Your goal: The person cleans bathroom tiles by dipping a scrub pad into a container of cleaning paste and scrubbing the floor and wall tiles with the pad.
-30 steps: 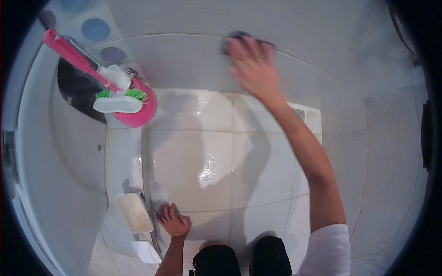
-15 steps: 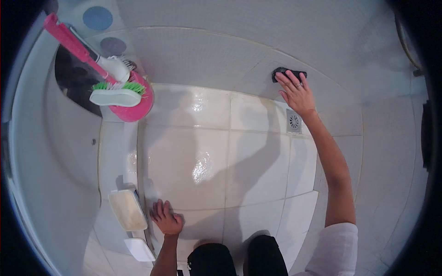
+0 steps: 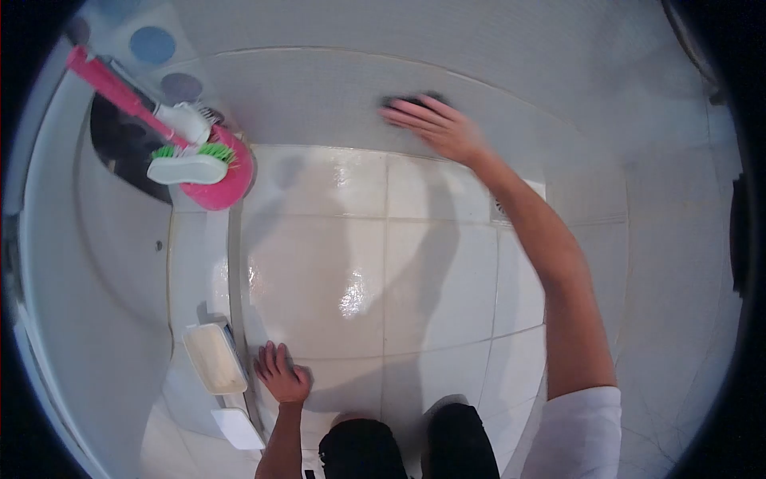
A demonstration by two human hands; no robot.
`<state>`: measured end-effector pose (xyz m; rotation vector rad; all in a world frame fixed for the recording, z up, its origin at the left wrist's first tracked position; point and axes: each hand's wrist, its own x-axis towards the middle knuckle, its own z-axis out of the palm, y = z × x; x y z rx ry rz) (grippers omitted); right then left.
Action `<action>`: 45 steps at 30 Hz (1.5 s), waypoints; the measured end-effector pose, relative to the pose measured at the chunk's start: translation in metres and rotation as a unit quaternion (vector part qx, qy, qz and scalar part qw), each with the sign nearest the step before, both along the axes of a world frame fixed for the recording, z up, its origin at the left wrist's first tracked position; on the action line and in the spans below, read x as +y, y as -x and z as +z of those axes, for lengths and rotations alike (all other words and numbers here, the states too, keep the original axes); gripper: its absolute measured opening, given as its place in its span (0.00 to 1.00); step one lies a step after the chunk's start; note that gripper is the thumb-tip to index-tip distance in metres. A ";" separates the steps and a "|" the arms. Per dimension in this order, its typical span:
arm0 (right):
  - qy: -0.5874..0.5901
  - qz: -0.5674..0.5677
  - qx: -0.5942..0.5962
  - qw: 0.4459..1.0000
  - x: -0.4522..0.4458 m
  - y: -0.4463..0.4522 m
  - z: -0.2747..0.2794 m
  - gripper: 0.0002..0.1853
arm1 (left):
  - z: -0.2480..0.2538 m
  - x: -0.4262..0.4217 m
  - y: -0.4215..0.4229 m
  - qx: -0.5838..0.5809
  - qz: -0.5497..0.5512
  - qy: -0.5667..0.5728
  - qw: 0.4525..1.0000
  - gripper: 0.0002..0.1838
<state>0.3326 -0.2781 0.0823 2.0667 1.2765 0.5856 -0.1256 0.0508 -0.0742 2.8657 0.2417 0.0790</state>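
My right hand (image 3: 448, 128) lies over a black scrubbing pad (image 3: 407, 99), pressing it against the lower part of the tiled wall (image 3: 319, 96). The fingers and the pad are smeared by motion, and much of the pad is hidden under them. My left hand (image 3: 282, 375) rests with spread fingers on the wet tiled floor (image 3: 319, 263), beside the low ledge at the left, and holds nothing.
A pink holder (image 3: 231, 180) with several brushes stands at the upper left. Near my left hand, a shallow white tray (image 3: 214, 359) and a white lid-like piece (image 3: 238, 429) sit on the ledge. My right forearm partly covers a floor drain (image 3: 500, 206).
My right hand has slid the black scrubbing pad leftward and slightly up along the wall. My left hand keeps its place on the floor. The view has shifted slightly.
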 end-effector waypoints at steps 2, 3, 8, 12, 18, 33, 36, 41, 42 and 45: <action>0.242 -0.102 -0.037 0.964 -0.080 0.017 -0.004 0.38 | 0.000 0.000 -0.001 -0.012 0.005 0.008 1.000 0.29; 0.278 -0.104 -0.051 0.954 -0.103 0.021 0.000 0.37 | -0.001 0.001 -0.002 -0.023 -0.001 0.012 1.000 0.29; 0.179 -0.108 0.069 0.975 0.000 0.019 0.000 0.37 | -0.001 -0.001 -0.001 0.015 0.005 -0.005 1.000 0.31; -0.017 -0.037 -0.007 0.999 0.165 0.003 0.009 0.33 | 0.000 0.001 -0.002 -0.006 -0.002 0.011 1.000 0.31; 0.001 0.092 -0.068 0.993 0.152 -0.023 -0.015 0.32 | 0.000 0.001 -0.003 -0.003 0.004 0.017 1.000 0.30; -0.579 -0.516 0.117 0.620 0.057 0.060 -0.219 0.26 | -0.003 0.000 -0.005 -0.004 0.002 0.014 1.000 0.29; -0.647 -0.346 0.236 0.637 0.185 0.063 -0.199 0.22 | -0.001 0.002 -0.001 0.007 -0.006 0.005 1.000 0.28; -0.446 -0.116 0.363 0.810 0.221 0.167 -0.162 0.22 | -0.004 0.002 0.000 -0.011 -0.011 0.003 1.000 0.30; -0.507 -0.133 0.401 0.751 0.195 0.169 -0.188 0.23 | -0.003 0.002 -0.001 -0.009 -0.011 0.002 1.000 0.30; -0.492 -0.198 0.304 0.792 0.063 0.170 -0.171 0.24 | -0.003 0.002 0.000 -0.007 -0.013 0.005 1.000 0.30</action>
